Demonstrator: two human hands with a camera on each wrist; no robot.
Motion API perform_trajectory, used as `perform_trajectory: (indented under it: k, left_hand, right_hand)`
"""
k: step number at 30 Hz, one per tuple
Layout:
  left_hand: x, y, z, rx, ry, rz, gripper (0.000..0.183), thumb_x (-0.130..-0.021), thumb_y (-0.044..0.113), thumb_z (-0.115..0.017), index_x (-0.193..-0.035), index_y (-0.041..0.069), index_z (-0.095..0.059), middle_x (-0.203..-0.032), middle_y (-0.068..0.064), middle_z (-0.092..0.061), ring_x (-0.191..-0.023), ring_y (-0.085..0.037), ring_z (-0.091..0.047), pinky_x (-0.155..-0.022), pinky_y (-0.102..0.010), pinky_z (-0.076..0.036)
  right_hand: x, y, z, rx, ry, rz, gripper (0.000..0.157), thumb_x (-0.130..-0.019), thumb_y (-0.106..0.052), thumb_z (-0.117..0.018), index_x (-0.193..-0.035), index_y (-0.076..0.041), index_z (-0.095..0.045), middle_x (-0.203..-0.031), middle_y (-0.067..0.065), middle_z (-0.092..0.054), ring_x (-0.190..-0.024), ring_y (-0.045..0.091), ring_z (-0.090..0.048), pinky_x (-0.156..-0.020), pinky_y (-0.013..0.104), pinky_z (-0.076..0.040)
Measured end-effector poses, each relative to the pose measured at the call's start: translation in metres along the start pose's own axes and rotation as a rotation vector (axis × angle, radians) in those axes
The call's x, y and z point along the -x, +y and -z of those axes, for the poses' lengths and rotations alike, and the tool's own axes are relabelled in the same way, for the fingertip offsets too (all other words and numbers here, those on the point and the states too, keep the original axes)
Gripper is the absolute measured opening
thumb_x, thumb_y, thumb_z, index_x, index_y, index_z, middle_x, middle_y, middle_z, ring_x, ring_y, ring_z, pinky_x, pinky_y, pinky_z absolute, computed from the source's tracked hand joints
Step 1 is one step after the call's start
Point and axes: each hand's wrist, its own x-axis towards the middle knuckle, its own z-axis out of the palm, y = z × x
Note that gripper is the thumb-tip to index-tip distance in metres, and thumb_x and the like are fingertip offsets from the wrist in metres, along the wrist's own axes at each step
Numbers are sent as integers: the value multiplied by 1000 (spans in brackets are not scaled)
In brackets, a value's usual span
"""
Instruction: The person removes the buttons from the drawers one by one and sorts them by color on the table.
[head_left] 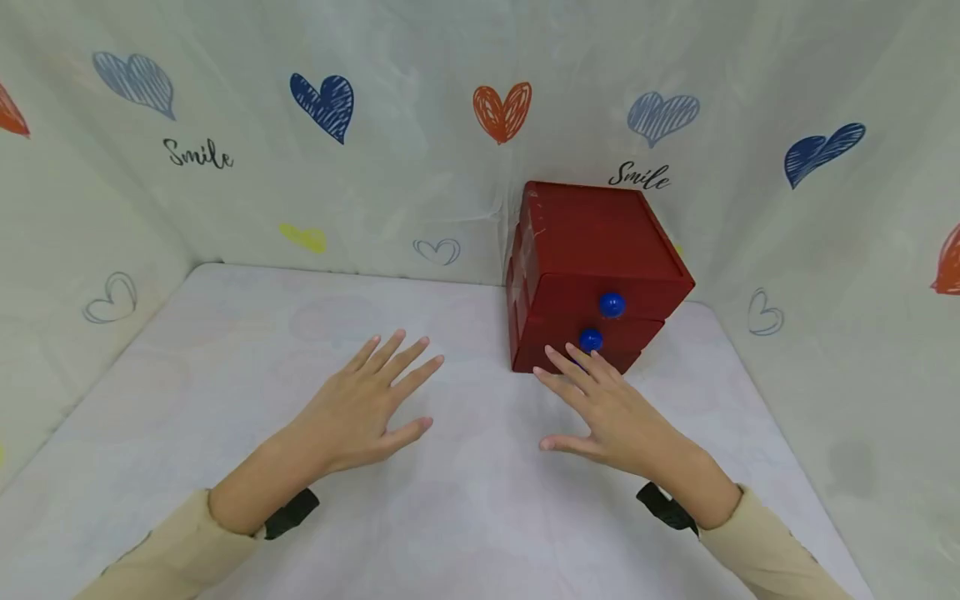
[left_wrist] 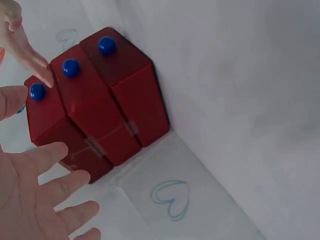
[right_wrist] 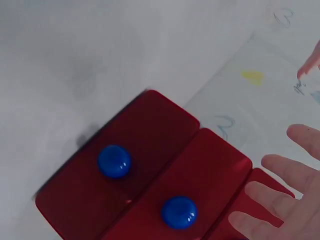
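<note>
A dark red chest of drawers [head_left: 607, 233] with round blue knobs stands at the back right of the table. In the left wrist view three stacked drawers show, each with one blue knob [left_wrist: 70, 67]. My left hand [head_left: 367, 408] hovers over the table, left of the chest, its fingers spread and holding nothing. Fingers also spread and holding nothing, my right hand [head_left: 600, 408] is in front of the chest and hides part of the lowest drawer in the head view. Whether it touches the chest cannot be told there; the right wrist view shows its fingers [right_wrist: 285, 170] beside the drawer fronts.
A white cloth covers the table [head_left: 225, 350]. Pale curtain walls [head_left: 412, 50] with printed hearts and "Smile" lettering rise behind it and on both sides. The chest stands close to the back wall. A dark band [head_left: 291, 512] sits at the left wrist, another [head_left: 666, 506] at the right.
</note>
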Motion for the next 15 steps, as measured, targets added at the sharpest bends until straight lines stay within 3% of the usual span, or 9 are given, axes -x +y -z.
perform_trajectory:
  k: [9, 15]
  left_hand:
    - [-7, 0, 5, 17, 52, -15, 63, -90, 48, -48, -144, 17, -35, -147, -9, -37, -138, -33, -30, -113, -48, -22]
    - [-13, 0, 7, 49, 125, -38, 58, -91, 44, -48, -141, 16, -40, -141, -8, -46, -132, -31, -40, -111, -46, -29]
  right_hand:
    - [0, 9, 19, -13, 7, -59, 66, -80, -49, -66, -134, -13, -51, -137, 11, -51, -124, 31, -47, -98, 50, -43]
    - [-1, 15, 31, -30, 27, -105, 57, -81, -42, -68, -128, -12, -57, -128, 11, -58, -117, 31, -54, -91, 47, -49]
